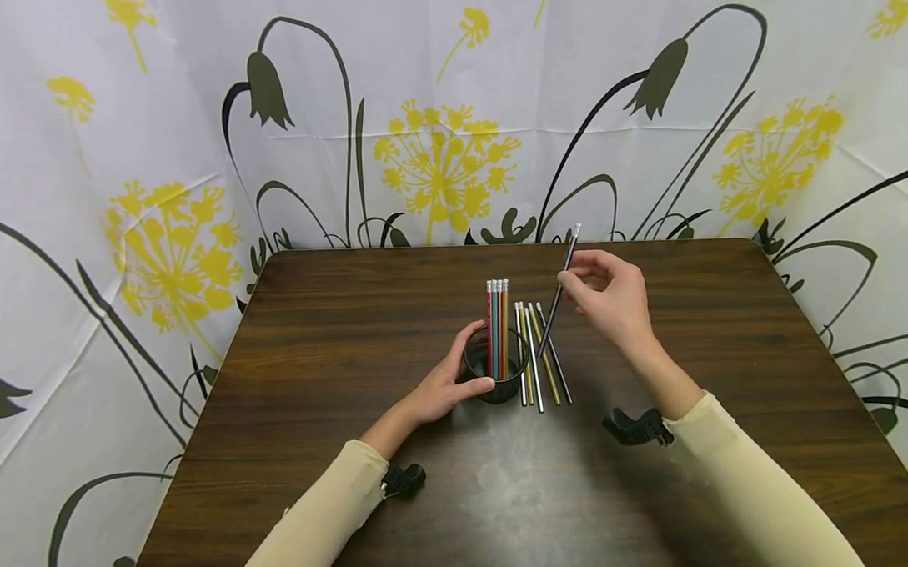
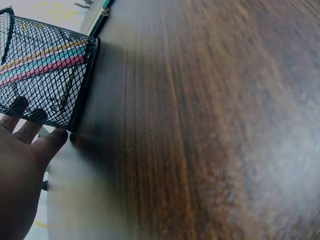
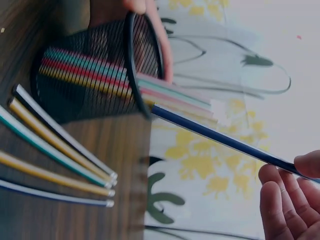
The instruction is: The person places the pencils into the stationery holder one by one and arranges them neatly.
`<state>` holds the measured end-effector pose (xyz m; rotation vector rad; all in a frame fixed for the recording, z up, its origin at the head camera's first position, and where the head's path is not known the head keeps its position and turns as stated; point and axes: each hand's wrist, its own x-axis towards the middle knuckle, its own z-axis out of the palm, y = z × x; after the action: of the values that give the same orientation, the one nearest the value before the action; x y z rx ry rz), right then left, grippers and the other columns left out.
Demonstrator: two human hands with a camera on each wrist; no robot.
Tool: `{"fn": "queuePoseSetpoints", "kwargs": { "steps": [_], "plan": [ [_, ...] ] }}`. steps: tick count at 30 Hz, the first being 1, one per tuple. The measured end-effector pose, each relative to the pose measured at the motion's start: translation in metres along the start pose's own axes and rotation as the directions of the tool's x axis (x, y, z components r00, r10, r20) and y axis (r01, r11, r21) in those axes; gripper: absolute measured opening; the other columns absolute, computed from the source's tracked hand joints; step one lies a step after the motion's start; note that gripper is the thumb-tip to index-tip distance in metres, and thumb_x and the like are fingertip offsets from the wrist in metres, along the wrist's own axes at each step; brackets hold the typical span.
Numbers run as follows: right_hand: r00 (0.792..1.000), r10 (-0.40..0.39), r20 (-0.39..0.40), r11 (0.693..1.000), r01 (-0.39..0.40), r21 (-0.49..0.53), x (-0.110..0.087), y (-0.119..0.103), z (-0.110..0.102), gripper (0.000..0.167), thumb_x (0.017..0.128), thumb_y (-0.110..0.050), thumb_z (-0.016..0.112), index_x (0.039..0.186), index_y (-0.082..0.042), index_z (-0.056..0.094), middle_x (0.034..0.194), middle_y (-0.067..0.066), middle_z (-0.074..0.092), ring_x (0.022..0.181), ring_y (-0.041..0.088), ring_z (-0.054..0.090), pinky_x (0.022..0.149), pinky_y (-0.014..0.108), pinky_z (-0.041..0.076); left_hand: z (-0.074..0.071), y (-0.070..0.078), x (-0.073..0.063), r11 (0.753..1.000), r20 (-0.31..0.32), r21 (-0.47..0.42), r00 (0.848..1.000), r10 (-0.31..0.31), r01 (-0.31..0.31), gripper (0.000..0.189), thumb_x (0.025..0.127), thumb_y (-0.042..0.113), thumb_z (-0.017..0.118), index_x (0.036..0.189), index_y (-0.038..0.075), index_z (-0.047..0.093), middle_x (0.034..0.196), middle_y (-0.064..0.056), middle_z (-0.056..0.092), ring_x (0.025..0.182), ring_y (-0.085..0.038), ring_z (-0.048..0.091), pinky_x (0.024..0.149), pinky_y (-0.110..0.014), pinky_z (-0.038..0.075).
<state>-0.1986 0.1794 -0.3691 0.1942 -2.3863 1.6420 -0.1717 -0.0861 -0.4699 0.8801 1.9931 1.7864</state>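
Observation:
My left hand (image 1: 443, 389) curls around the side of a black wire-mesh pencil cup (image 1: 504, 393), steadying it upright on the table. Several pencils (image 1: 496, 331) in red, green and yellow stand inside with their eraser ends up. Between thumb and fingertips, my right hand (image 1: 613, 301) pinches a dark blue pencil (image 3: 215, 135) near its eraser end. That pencil slants down to the left, its lower end beside the cup's rim in the right wrist view. Several loose pencils (image 1: 534, 361) lie side by side on the table, just right of the cup.
The brown wood-grain table (image 1: 332, 329) reaches back to a white curtain (image 1: 462, 58) printed with yellow and dark flowers. Black wrist mounts (image 1: 632, 427) stick out from both cream sleeves (image 1: 326, 513).

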Motion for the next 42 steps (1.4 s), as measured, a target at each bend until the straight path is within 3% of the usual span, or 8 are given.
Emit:
{"fn": "queuePoseSetpoints", "kwargs": {
  "steps": [6,11,13,22,35,42],
  "plan": [
    [0.996,-0.092,0.008,0.996,0.092,0.019,-0.011,-0.013,0.013,0.024,0.09,-0.006,0.071,0.111,0.003,0.066,0.092,0.018,0.071,0.064,0.007,0.067,0.053,0.027,0.055,0.0,0.001,0.0,1.0,-0.004,-0.005,1.0,-0.007,0.007,0.081,0.093,-0.006,0.058,0.155,0.005,0.008,0.154,-0.023,0.024,0.139,-0.039,0.03,0.108,-0.061,0.026],
    [0.989,-0.14,0.044,0.988,0.142,-0.058,-0.021,-0.01,0.027,0.02,0.088,-0.01,0.073,0.107,-0.003,0.069,0.089,0.008,0.072,0.069,0.02,0.07,0.058,0.025,0.053,-0.001,0.001,-0.001,1.0,0.002,-0.015,1.0,-0.009,0.009,0.08,0.094,-0.005,0.058,0.155,0.005,0.007,0.153,-0.024,0.024,0.138,-0.041,0.032,0.108,-0.061,0.026],
    [0.987,-0.149,0.065,0.983,0.155,-0.094,-0.025,-0.007,0.033,0.02,0.087,-0.009,0.073,0.106,-0.004,0.069,0.088,0.005,0.072,0.069,0.02,0.069,0.06,0.027,0.052,-0.001,0.001,-0.001,1.0,0.002,-0.016,1.0,-0.009,0.01,0.08,0.095,-0.003,0.059,0.155,0.005,0.007,0.153,-0.024,0.024,0.138,-0.04,0.032,0.109,-0.061,0.026],
    [0.979,-0.126,0.16,0.975,0.152,-0.164,-0.035,0.017,0.051,0.021,0.086,-0.01,0.075,0.106,-0.003,0.07,0.089,0.004,0.073,0.07,0.014,0.068,0.06,0.033,0.053,-0.001,0.0,-0.001,1.0,0.002,-0.021,1.0,-0.013,0.013,0.082,0.095,0.0,0.061,0.156,0.006,0.006,0.154,-0.024,0.024,0.138,-0.04,0.031,0.109,-0.061,0.026],
    [0.973,-0.16,0.168,0.96,0.193,-0.201,-0.036,0.022,0.057,0.019,0.083,-0.009,0.076,0.101,-0.003,0.07,0.086,0.004,0.072,0.067,0.014,0.068,0.059,0.034,0.054,0.0,0.0,-0.001,1.0,0.001,-0.02,1.0,0.005,-0.005,0.081,0.094,-0.005,0.059,0.155,0.004,0.006,0.154,-0.025,0.023,0.139,-0.041,0.029,0.108,-0.062,0.025],
    [0.975,-0.103,0.199,0.957,0.152,-0.248,-0.035,0.025,0.058,0.017,0.084,-0.011,0.077,0.098,-0.004,0.07,0.084,0.004,0.072,0.067,0.013,0.067,0.06,0.033,0.055,0.0,0.0,-0.001,1.0,-0.004,-0.021,1.0,-0.007,0.007,0.081,0.094,-0.004,0.059,0.155,0.006,0.007,0.153,-0.024,0.024,0.138,-0.04,0.031,0.108,-0.062,0.027]
  ]
}}
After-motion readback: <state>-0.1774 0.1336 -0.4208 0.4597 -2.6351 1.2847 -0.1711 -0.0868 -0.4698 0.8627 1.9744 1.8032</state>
